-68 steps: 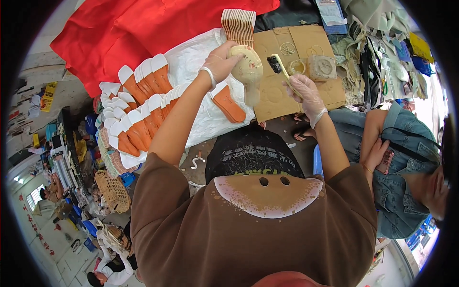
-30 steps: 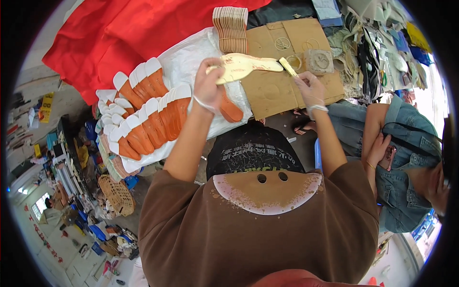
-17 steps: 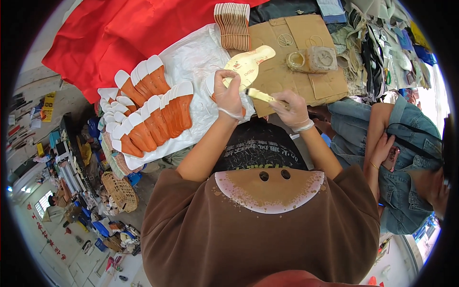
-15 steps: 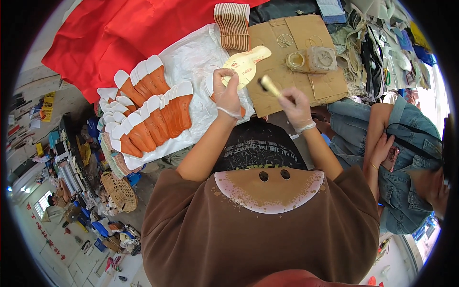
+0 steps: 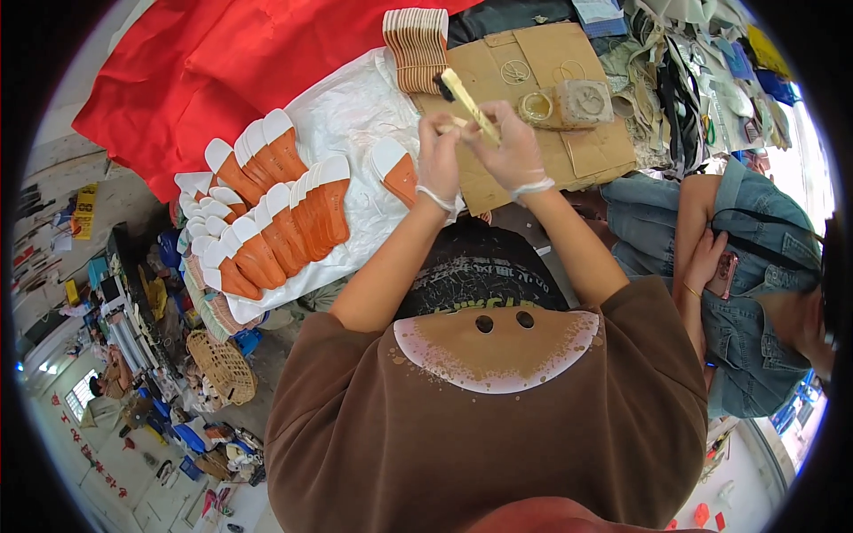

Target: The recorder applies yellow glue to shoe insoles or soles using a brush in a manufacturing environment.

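The brush (image 5: 469, 100) had a slim, pale yellow handle and a short black tuft at its tip; it slanted up and to the left above the near left part of the cardboard (image 5: 498, 53), with the tuft near the banded stack (image 5: 414, 49). The right hand (image 5: 514, 149), in a thin clear glove, was closed around the lower handle. Just beside it, the left hand (image 5: 438, 162), gloved too, had its thumb and fingers pinched on a pale piece (image 5: 456, 123), largely hidden, so its shape could not be told. Both forearms reached forward and slanted inward, bringing the hands close together, fingertips away from the body. The jar (image 5: 535, 108) stood right of them.
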The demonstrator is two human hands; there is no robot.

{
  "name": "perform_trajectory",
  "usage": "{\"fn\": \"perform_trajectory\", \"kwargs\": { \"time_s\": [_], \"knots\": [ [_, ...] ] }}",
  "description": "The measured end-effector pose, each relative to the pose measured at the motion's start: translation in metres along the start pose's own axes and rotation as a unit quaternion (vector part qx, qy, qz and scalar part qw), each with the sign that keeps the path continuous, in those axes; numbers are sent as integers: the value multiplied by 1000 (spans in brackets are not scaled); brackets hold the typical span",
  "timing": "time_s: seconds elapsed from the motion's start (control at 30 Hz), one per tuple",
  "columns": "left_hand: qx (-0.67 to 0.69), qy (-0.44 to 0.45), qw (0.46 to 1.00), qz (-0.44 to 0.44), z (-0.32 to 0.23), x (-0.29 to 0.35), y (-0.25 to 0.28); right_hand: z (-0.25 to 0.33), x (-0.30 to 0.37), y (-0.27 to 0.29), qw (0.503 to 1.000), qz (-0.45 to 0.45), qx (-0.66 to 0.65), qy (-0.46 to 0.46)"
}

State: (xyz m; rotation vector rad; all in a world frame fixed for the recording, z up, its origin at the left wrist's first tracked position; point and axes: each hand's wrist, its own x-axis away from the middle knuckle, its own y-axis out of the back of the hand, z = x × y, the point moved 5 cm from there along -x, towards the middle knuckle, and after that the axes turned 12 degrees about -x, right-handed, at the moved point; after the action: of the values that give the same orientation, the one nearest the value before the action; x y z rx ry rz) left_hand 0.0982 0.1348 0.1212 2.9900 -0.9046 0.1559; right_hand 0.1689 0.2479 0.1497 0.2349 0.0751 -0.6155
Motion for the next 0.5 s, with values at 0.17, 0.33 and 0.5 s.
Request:
{"fn": "perform_trajectory", "kwargs": {
  "time_s": [0.17, 0.33, 0.5],
  "knots": [
    [-281, 91, 954, 48, -16, -5, 26, -9, -34, 35, 998, -59, -16, -31],
    [-455, -39, 889, 40, 33, -16, 41, -20, -58, 49, 990, -7, -119, -81],
    [-84, 195, 954, 212, 32, -11, 26, -19, -62, 60, 991, -27, -69, -112]
  ]
}}
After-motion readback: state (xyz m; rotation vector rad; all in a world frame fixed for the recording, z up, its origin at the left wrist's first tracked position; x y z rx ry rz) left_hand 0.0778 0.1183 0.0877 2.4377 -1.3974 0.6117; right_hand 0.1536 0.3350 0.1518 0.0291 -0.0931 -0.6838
